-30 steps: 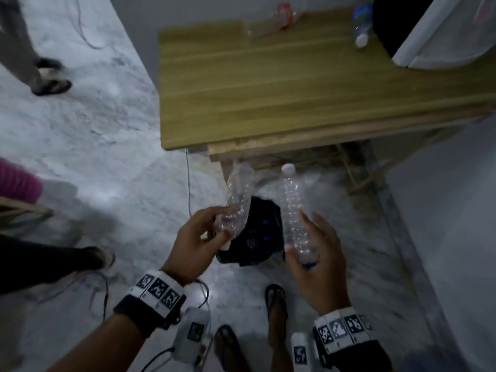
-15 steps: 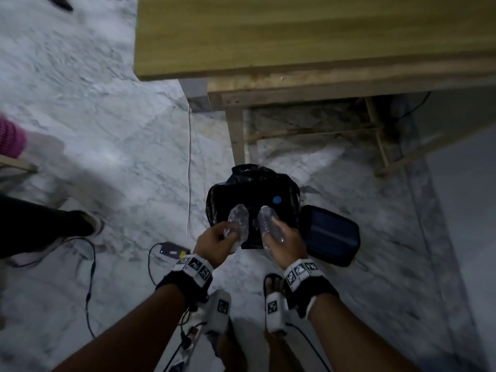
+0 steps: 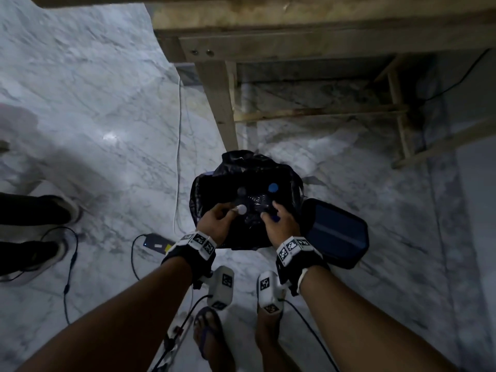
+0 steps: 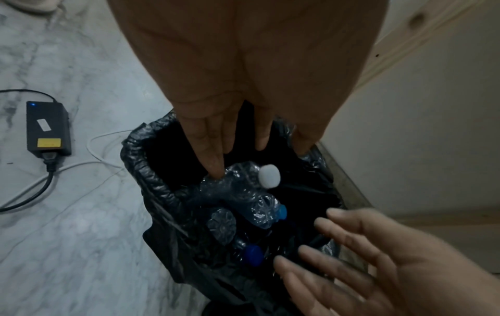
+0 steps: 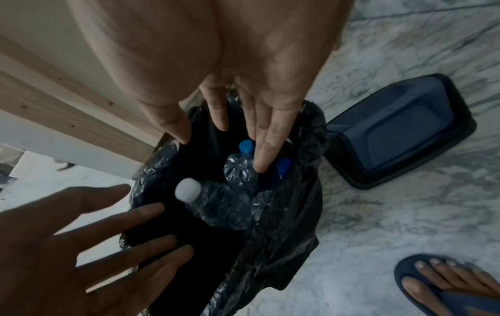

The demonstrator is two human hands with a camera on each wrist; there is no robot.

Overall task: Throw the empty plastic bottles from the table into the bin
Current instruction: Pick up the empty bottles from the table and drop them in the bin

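Observation:
The bin (image 3: 200,194), lined with a black bag, stands on the floor by the table leg (image 3: 220,103). Several clear empty bottles lie inside it: one with a white cap (image 4: 238,181) (image 5: 216,207) on top, and others with blue caps (image 4: 266,210) (image 5: 239,166). My left hand (image 3: 228,214) (image 4: 238,145) hovers over the bin's mouth with straight fingers, and one fingertip touches the white-capped bottle. My right hand (image 3: 271,214) (image 5: 222,132) is spread over the other side, with one finger against a blue-capped bottle. Neither hand holds anything.
The bin's dark blue lid (image 3: 335,232) (image 5: 397,130) lies on the marble floor to the right. A power adapter (image 4: 47,128) with cables sits to the left. My sandalled feet (image 5: 446,284) are just behind the bin. Another person's shoes (image 3: 35,210) are at the far left.
Both hands went down to the bin with a bottle each and let them go inside. The fingers are now straight, and the view has tilted down from the tabletop.

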